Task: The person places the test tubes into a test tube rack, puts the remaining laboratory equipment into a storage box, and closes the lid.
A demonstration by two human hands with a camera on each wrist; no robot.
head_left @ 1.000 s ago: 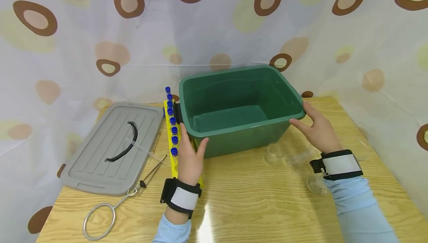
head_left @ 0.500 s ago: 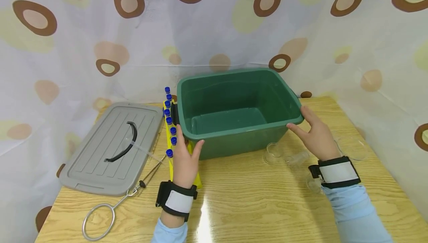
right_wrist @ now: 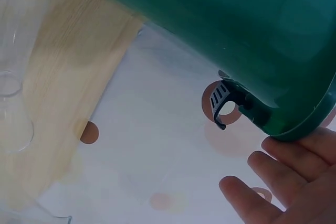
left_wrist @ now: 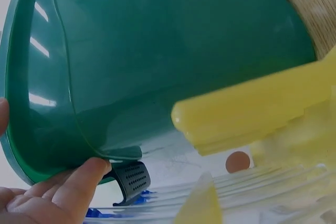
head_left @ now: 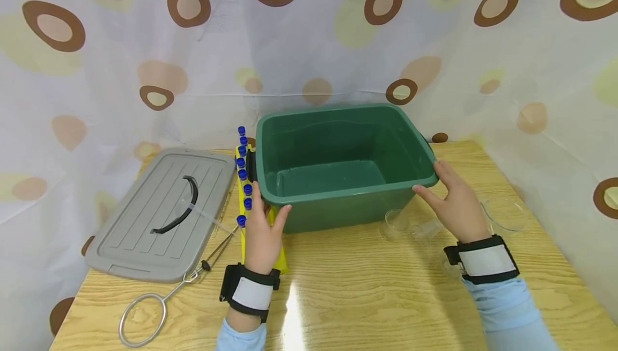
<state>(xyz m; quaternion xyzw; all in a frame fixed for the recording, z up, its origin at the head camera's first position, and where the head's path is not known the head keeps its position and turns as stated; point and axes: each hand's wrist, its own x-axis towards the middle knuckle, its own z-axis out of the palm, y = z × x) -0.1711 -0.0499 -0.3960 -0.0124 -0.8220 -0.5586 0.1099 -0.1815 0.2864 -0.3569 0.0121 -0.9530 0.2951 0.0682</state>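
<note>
A green plastic tub (head_left: 333, 211) stands at the back of the table in the head view. My left hand (head_left: 263, 235) grips its front left corner, thumb on the front and fingers along the side. At the opposite front corner my right hand (head_left: 456, 209) holds the rim between thumb and fingers; in the right wrist view several fingertips (right_wrist: 231, 182) sit apart from the wall. Black latches (right_wrist: 219, 100) hang at the tub's ends. Close beside my left hand, blue-capped test tubes (head_left: 248, 189) stand in a yellow rack (head_left: 281, 263), partly hidden by the hand.
A grey lid (head_left: 149, 222) with a black handle lies at left, a clear thin dropper-like piece (head_left: 212, 218) across it. A metal ring clamp (head_left: 143, 320) is in front. Clear glassware, including a small beaker (head_left: 396, 225), stands near my right hand.
The tub has shifted a little toward me and slightly left, with both hands moving along on its corners. Some blue-capped tubes have leaned left beside my left hand.
</note>
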